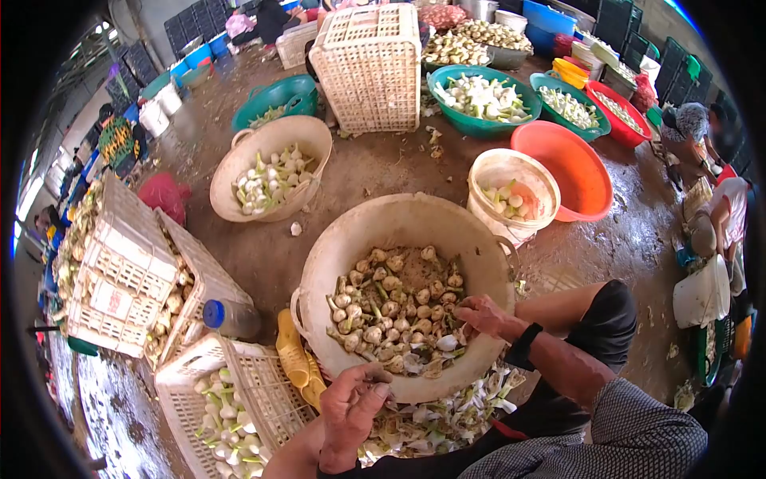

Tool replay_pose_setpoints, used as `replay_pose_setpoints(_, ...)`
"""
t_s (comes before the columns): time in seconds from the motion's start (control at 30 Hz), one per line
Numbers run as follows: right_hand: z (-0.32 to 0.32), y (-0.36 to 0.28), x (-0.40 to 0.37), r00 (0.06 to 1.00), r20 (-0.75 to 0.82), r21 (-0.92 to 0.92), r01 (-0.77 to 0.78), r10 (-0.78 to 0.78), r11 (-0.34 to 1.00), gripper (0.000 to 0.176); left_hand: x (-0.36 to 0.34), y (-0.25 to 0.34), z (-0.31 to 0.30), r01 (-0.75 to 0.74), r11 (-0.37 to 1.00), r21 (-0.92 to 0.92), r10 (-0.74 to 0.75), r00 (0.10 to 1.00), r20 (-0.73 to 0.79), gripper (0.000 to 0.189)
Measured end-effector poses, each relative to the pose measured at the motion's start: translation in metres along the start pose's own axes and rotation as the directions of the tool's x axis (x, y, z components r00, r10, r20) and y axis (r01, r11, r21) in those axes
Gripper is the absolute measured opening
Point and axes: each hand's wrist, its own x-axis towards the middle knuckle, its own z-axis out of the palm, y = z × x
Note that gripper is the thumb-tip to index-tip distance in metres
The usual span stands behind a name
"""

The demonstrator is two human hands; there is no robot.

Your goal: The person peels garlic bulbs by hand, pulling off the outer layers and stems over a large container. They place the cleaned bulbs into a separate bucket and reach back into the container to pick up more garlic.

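Observation:
A large beige tub [351,227] stands in front of me, holding a heap of brownish, soil-marked garlic bulbs [391,307] with short stems. My right hand [488,317] is inside the tub's right side, fingers bent down and together at the bulbs; what they grip, if anything, is hidden. Over the tub's near left rim, my left hand [353,405] is curled closed, thumb against the fingers, and I cannot make out anything inside it. Peeled skins and leaf scraps [447,423] lie heaped below the tub, between it and my legs.
White, cleaned bulbs fill a crate [179,399] at lower left, a beige basin [227,180] and a white bucket [479,160]. An orange basin [586,188] sits beside the bucket. Yellow footwear [293,351] and a blue-capped bottle [235,318] are at left. People work at both sides.

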Motion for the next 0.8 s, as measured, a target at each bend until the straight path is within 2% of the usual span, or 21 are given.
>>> replay_pose_setpoints(0.03, 0.002, 0.003, 0.004, 1.000, 0.010, -0.007, -0.012, 0.012, 1.000, 0.042, -0.002, 0.005, 0.000, 0.010, 1.000, -0.008, -0.010, 1.000, -0.012, 0.027)
replay_pose_setpoints(0.1, 0.006, 0.008, 0.011, 0.990, 0.111, -0.214, -0.056, 0.082, 0.975, 0.041, -0.004, 0.013, -0.002, -0.025, 0.993, -0.115, 0.016, 0.996, -0.083, 0.026)
replay_pose_setpoints(0.13, 0.010, 0.022, 0.020, 0.988, 0.118, -0.219, -0.067, 0.094, 0.974, 0.041, -0.005, 0.010, -0.006, -0.039, 0.988, -0.150, 0.024, 0.995, -0.101, 0.026)
replay_pose_setpoints(0.17, 0.015, 0.042, 0.034, 0.982, 0.138, -0.450, 0.177, -0.128, 0.876, 0.043, -0.005, 0.008, -0.010, -0.030, 0.988, -0.154, 0.014, 0.994, -0.108, 0.026)
replay_pose_setpoints(0.2, 0.019, 0.054, 0.041, 0.920, 0.212, -0.636, 0.387, -0.331, 0.667, 0.045, -0.005, 0.006, -0.013, -0.070, 0.983, -0.170, 0.048, 0.990, -0.132, 0.027)
replay_pose_setpoints(0.23, 0.024, 0.053, 0.039, 0.922, 0.217, -0.635, 0.382, -0.320, 0.671, 0.045, -0.005, 0.005, -0.016, -0.109, 0.977, -0.184, 0.080, 0.984, -0.157, 0.028)
replay_pose_setpoints(0.3, 0.040, 0.036, 0.037, 0.937, 0.286, -0.696, 0.347, -0.202, 0.628, 0.047, -0.006, 0.008, -0.018, -0.091, 0.975, -0.203, 0.060, 0.986, -0.156, 0.029)
replay_pose_setpoints(0.33, 0.047, 0.035, 0.042, 0.932, 0.340, -0.748, 0.350, -0.127, 0.564, 0.046, -0.006, 0.010, -0.017, -0.101, 0.978, -0.184, 0.074, 0.986, -0.151, 0.029)
replay_pose_setpoints(0.37, 0.054, 0.036, 0.043, 0.930, 0.347, -0.746, 0.351, -0.119, 0.565, 0.046, -0.006, 0.011, -0.016, -0.113, 0.980, -0.164, 0.089, 0.985, -0.147, 0.029)
replay_pose_setpoints(0.47, 0.072, 0.037, 0.045, 0.920, 0.384, -0.823, 0.306, 0.073, 0.478, 0.047, -0.005, 0.009, -0.019, -0.078, 0.985, -0.157, 0.055, 0.988, -0.146, 0.029)
replay_pose_setpoints(0.6, 0.083, 0.049, 0.034, 0.932, 0.363, -0.857, 0.340, -0.014, 0.386, 0.044, -0.004, 0.011, -0.015, -0.074, 0.986, -0.147, 0.055, 0.990, -0.126, 0.027)
replay_pose_setpoints(0.67, 0.078, 0.060, 0.028, 0.916, 0.369, -0.838, 0.402, -0.159, 0.369, 0.039, -0.005, 0.013, -0.014, -0.055, 0.992, -0.111, 0.043, 0.993, -0.108, 0.026)
replay_pose_setpoints(0.8, 0.076, 0.094, 0.035, 0.915, 0.370, -0.844, 0.404, -0.161, 0.354, 0.034, -0.006, 0.012, -0.016, -0.084, 0.989, -0.120, 0.071, 0.992, -0.108, 0.027)
